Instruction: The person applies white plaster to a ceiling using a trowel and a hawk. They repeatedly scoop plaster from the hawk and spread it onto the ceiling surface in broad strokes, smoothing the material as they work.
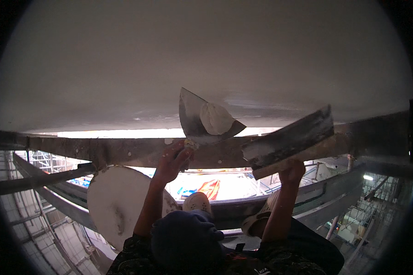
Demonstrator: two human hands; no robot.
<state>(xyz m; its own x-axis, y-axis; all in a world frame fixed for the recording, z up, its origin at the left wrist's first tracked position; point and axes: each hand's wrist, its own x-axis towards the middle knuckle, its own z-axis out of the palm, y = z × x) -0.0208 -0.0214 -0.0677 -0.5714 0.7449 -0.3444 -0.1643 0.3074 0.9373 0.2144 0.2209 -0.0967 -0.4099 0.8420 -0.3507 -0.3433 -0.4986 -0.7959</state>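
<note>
My left hand is closed around the handle of a wide, curved-edged metal scraper, tilted with its blade up. A mound of white plaster sits on that blade. To the right, my right hand grips a long rectangular plastering trowel from below; its dark, smeared face slants up to the right. Both tools are just short of a smooth grey-white plastered surface, and I cannot tell whether either touches it. Most of the trowel's handle is hidden by my fingers and the blade.
A long plank runs across behind the tools. A round white bucket-like thing stands left of my left forearm. My light-coloured shoes are on more planks. Scaffold poles rise on both sides, with a lower level visible through gaps.
</note>
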